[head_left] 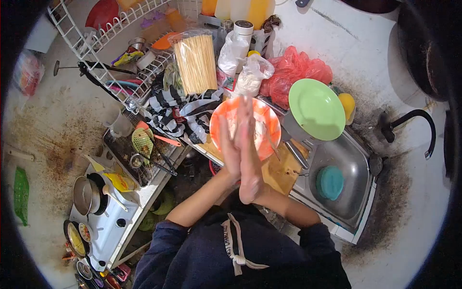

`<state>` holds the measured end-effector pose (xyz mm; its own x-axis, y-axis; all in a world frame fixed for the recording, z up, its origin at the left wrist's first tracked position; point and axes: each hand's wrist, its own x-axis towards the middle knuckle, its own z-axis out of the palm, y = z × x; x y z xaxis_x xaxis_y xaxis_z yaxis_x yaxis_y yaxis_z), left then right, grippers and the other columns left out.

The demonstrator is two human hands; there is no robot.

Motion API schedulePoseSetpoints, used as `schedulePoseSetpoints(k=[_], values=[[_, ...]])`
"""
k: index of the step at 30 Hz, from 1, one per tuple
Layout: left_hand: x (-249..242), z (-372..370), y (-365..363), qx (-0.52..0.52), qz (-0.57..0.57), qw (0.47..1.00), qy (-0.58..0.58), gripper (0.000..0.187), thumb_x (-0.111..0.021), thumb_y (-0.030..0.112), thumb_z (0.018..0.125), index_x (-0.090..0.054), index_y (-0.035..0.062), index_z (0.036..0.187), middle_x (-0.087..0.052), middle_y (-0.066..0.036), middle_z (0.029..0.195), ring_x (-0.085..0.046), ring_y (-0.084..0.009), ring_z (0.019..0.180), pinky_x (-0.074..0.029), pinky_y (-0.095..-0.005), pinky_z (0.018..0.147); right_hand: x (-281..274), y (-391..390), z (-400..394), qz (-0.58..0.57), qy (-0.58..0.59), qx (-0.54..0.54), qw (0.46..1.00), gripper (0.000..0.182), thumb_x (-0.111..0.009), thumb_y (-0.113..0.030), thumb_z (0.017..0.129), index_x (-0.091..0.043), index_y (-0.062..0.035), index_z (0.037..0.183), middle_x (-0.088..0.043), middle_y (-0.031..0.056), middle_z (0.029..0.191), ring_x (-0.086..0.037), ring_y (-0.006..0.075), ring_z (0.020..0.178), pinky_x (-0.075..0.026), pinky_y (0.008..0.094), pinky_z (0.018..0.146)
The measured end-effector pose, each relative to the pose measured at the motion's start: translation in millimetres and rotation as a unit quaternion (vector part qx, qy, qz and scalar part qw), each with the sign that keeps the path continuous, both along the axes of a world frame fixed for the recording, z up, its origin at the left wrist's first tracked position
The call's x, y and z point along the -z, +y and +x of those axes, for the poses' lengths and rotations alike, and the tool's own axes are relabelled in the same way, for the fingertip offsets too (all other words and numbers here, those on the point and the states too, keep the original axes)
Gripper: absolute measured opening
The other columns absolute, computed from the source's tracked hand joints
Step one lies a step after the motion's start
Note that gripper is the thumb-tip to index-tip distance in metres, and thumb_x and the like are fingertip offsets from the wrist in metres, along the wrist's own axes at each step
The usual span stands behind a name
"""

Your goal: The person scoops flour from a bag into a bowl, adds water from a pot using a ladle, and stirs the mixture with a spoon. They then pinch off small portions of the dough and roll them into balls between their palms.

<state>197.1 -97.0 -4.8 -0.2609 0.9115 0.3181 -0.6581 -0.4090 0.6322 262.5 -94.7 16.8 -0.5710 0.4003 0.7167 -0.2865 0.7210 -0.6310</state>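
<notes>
My left hand (230, 153) and my right hand (249, 156) are pressed palm to palm, fingers straight and pointing away from me. Anything between the palms is hidden. They are above an orange-and-white bowl (219, 120) that holds a pale, floury mass (260, 131). A utensil handle (274, 148) leans over the bowl's right rim. Under the bowl is a wooden board (284, 171). Just behind the bowl stands a clear bag of white powder (249, 82). To its right, a green plate (316, 108) rests on a grey container (294, 129).
A steel sink (349, 166) with a teal bowl (330, 183) and black faucet (414, 118) lies right. Behind are a pack of wooden skewers (196, 62) and a red plastic bag (293, 74). Left are a wire rack (91, 60), a slotted green spoon (142, 142) and a stove (108, 226) with pans.
</notes>
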Motion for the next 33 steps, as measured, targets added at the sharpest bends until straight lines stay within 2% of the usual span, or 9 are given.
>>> schedulePoseSetpoints(k=[8, 10, 12, 19, 22, 24, 27, 30, 33], values=[[11, 8, -9, 0.056, -0.073, 0.993, 0.078, 0.066, -0.006, 0.054, 0.087, 0.002, 0.0109, 0.137, 0.001, -0.007, 0.143, -0.002, -0.02, 0.131, 0.0, -0.0332, 0.106, 4, 8, -17, -0.025, -0.12, 0.269, 0.955, 0.065, -0.02, -0.046, 0.088, -0.011, -0.0022, 0.135, -0.003, 0.0216, 0.14, -0.002, 0.0382, 0.129, -0.007, 0.0476, 0.103], [-5, 7, -8, -0.034, -0.039, 0.998, 0.019, 0.063, -0.016, 0.05, 0.089, -0.008, 0.0096, 0.137, -0.01, -0.006, 0.142, -0.011, -0.0206, 0.13, -0.003, -0.035, 0.106, 11, -1, 0, 0.035, -0.049, 0.08, 0.995, 0.066, -0.021, -0.045, 0.087, -0.008, -0.0018, 0.136, -0.003, 0.0219, 0.14, -0.002, 0.0388, 0.129, -0.007, 0.0464, 0.103], [-43, 4, -16, 0.005, 0.023, 0.993, -0.114, 0.066, -0.016, 0.052, 0.088, -0.004, 0.0103, 0.137, -0.006, -0.005, 0.143, -0.007, -0.0192, 0.131, -0.002, -0.0348, 0.106, 23, 14, 0, 0.042, -0.134, 0.146, 0.979, 0.068, -0.019, -0.047, 0.087, -0.006, 0.0008, 0.135, -0.003, 0.0243, 0.139, -0.003, 0.04, 0.129, -0.007, 0.0462, 0.103], [-3, -2, -15, -0.003, -0.034, 0.999, 0.039, 0.066, -0.011, 0.054, 0.087, 0.001, 0.0116, 0.137, 0.0, -0.006, 0.143, -0.002, -0.0185, 0.132, -0.001, -0.0333, 0.106, 26, 1, -19, -0.027, 0.022, 0.177, 0.984, 0.064, -0.031, -0.034, 0.089, -0.004, 0.0018, 0.134, -0.005, 0.0214, 0.14, -0.006, 0.0379, 0.129, -0.009, 0.0454, 0.103], [-15, -8, -12, -0.033, 0.01, 0.998, -0.043, 0.071, -0.011, 0.057, 0.085, -0.003, 0.009, 0.137, -0.004, -0.008, 0.143, -0.005, -0.0189, 0.132, -0.002, -0.0341, 0.106, 16, 5, -2, -0.008, -0.126, 0.107, 0.986, 0.06, -0.036, -0.012, 0.086, -0.003, -0.0011, 0.135, -0.004, 0.0185, 0.141, -0.004, 0.0324, 0.131, -0.006, 0.0418, 0.104], [-11, 1, -20, 0.022, 0.011, 0.999, -0.02, 0.07, -0.01, 0.056, 0.086, -0.004, 0.0075, 0.136, -0.005, -0.009, 0.143, -0.005, -0.0196, 0.132, -0.002, -0.0338, 0.106, 10, 15, -4, -0.101, -0.149, 0.153, 0.972, 0.063, -0.037, -0.015, 0.084, -0.002, -0.001, 0.135, -0.003, 0.018, 0.142, -0.004, 0.031, 0.131, -0.005, 0.0418, 0.104], [0, 8, -19, 0.013, -0.065, 0.991, 0.117, 0.069, -0.008, 0.054, 0.087, -0.003, 0.007, 0.136, -0.005, -0.009, 0.142, -0.005, -0.019, 0.131, -0.002, -0.0327, 0.106, 8, 17, -10, -0.164, 0.056, 0.086, 0.981, 0.074, -0.006, -0.054, 0.085, 0.002, 0.0011, 0.134, 0.003, 0.0153, 0.142, 0.001, 0.0251, 0.131, 0.002, 0.0372, 0.105], [-6, 0, -17, -0.023, -0.079, 0.974, 0.212, 0.069, -0.008, 0.056, 0.086, -0.001, 0.0092, 0.137, -0.002, -0.008, 0.143, -0.004, -0.0189, 0.131, -0.001, -0.0323, 0.106, 14, 3, -7, 0.081, 0.019, 0.016, 0.996, 0.067, -0.031, -0.034, 0.086, -0.001, 0.0022, 0.134, 0.0, 0.0171, 0.142, 0.0, 0.0349, 0.13, -0.002, 0.0447, 0.103], [-24, -3, -17, -0.043, 0.091, 0.994, 0.048, 0.07, -0.01, 0.054, 0.087, 0.01, 0.0083, 0.135, 0.008, -0.006, 0.143, 0.003, -0.0226, 0.131, -0.004, -0.0342, 0.105, 22, 18, -10, 0.063, -0.015, 0.097, 0.993, 0.068, -0.037, -0.03, 0.087, -0.001, 0.0031, 0.134, 0.0, 0.0175, 0.142, 0.0, 0.0367, 0.13, -0.002, 0.0464, 0.103]])
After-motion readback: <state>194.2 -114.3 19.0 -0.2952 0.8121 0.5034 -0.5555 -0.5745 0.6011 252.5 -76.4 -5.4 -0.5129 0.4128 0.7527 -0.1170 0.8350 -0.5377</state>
